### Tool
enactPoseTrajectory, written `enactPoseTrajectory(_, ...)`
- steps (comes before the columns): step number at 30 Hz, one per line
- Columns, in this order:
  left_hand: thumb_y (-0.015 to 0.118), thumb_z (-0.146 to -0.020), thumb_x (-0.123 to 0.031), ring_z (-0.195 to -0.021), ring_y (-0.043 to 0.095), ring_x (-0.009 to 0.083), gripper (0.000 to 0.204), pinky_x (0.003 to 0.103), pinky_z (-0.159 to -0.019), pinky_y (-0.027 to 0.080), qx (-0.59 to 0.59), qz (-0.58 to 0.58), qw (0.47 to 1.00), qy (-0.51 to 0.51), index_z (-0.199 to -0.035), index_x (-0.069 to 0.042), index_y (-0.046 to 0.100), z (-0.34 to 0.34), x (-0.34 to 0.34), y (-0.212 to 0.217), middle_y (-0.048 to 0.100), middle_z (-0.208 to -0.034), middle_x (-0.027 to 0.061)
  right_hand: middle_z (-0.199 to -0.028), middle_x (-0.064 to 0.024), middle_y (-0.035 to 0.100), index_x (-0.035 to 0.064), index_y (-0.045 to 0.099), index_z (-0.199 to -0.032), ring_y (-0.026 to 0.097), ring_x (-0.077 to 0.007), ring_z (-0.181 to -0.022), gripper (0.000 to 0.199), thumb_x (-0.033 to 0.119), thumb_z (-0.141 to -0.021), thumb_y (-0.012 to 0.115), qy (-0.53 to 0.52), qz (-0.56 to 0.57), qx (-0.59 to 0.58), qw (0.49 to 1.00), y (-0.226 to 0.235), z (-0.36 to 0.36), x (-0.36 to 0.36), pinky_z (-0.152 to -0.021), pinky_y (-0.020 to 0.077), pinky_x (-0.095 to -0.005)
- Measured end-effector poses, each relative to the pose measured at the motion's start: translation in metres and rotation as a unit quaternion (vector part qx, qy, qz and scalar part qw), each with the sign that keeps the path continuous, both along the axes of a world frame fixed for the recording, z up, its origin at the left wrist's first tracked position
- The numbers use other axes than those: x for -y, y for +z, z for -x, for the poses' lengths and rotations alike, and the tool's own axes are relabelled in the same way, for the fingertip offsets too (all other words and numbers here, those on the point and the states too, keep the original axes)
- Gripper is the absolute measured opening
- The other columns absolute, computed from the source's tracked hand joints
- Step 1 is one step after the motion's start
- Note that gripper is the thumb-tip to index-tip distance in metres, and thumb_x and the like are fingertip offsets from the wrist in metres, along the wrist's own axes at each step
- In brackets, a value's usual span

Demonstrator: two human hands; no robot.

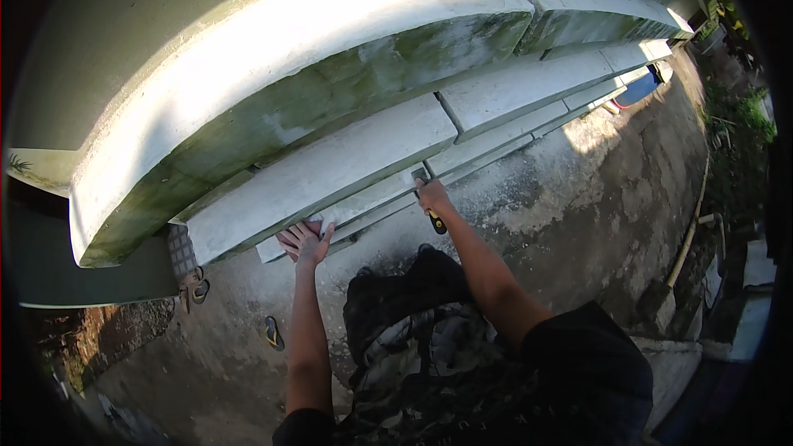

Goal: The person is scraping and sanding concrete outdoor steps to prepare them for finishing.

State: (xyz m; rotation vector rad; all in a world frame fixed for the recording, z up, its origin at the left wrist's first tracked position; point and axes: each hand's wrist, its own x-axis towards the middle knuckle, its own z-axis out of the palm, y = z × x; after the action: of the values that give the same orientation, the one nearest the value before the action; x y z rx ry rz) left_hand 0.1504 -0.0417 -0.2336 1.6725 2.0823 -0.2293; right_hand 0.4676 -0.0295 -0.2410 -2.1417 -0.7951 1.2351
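Note:
My right hand (431,196) is closed round the black and yellow handle of a scraper (438,221). Its flat blade points away from me and meets the low concrete ledge (383,193). Further left, my left hand (306,243) lies with fingers stretched out on the same ledge. Under that palm a reddish-brown flat piece (287,241) shows in part; I cannot make out its kind. Just above both hands runs a wider whitish step (330,172), split by a dark gap.
A higher, green-stained step (330,74) overhangs the far side. Flip-flops (273,334) lie on the stained concrete floor (562,223) at lower left. A blue object (638,91) rests by the steps' far right end. A long pole (690,231) and plants (735,128) line the right.

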Motion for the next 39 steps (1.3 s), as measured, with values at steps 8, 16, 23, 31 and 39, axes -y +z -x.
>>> enactPoseTrajectory(8, 0.03, -0.069, -0.081, -0.133, -0.013, 0.0404, 0.114, 0.057, -0.102, -0.012, -0.005, -0.045, 0.999, -0.02, -0.138, 0.005, 0.002, -0.014, -0.004, -0.003, -0.001, -0.145, 0.0251, -0.048, -0.0134, 0.055, -0.0016, 0.052, -0.059, 0.057, -0.0246, -0.039, 0.043, 0.032, -0.086, 0.053, 0.048, 0.037, -0.029, 0.998, -0.022, -0.033, -0.04, -0.036, 0.0449, -0.0354)
enactPoseTrajectory(16, 0.031, -0.069, -0.081, -0.132, -0.014, 0.041, 0.114, 0.058, -0.101, -0.012, -0.015, -0.04, 0.999, -0.009, -0.138, 0.005, 0.002, -0.001, 0.005, -0.002, -0.001, -0.145, 0.025, -0.05, -0.0164, 0.056, -0.0057, 0.054, -0.073, 0.057, -0.027, -0.039, 0.042, 0.034, -0.085, 0.052, 0.031, 0.029, -0.029, 0.999, 0.007, -0.025, -0.021, -0.038, 0.0459, -0.0363)
enactPoseTrajectory(23, 0.03, -0.068, -0.082, -0.132, -0.012, 0.0422, 0.116, 0.06, -0.1, -0.011, -0.025, -0.012, 0.999, -0.025, -0.138, 0.006, 0.002, -0.005, -0.001, -0.006, 0.0, -0.144, 0.026, -0.049, -0.0132, 0.052, -0.0039, 0.052, -0.073, 0.049, -0.0233, -0.034, 0.043, 0.038, -0.085, 0.053, -0.002, 0.029, -0.048, 0.998, -0.012, -0.035, -0.027, -0.033, 0.0407, -0.0341)
enactPoseTrajectory(31, 0.031, -0.067, -0.083, -0.132, -0.009, 0.0434, 0.117, 0.062, -0.099, -0.01, -0.016, -0.004, 0.999, -0.032, -0.136, 0.007, 0.005, -0.008, -0.005, -0.001, 0.002, -0.144, 0.0269, -0.047, -0.0105, 0.049, -0.002, 0.051, -0.066, 0.049, -0.0218, -0.033, 0.046, 0.04, -0.085, 0.054, -0.008, 0.016, -0.063, 0.998, 0.0, -0.054, -0.01, -0.032, 0.0397, -0.0343)
enactPoseTrajectory(39, 0.033, -0.067, -0.082, -0.132, -0.01, 0.0445, 0.118, 0.063, -0.098, -0.009, -0.014, -0.037, 0.999, -0.028, -0.136, 0.009, 0.003, -0.001, 0.002, 0.0, 0.0, -0.142, 0.0293, -0.052, -0.0106, 0.049, -0.0011, 0.049, -0.067, 0.044, -0.0178, -0.035, 0.046, 0.041, -0.085, 0.056, -0.023, 0.0, -0.112, 0.993, -0.004, -0.044, 0.018, -0.032, 0.0368, -0.0324)
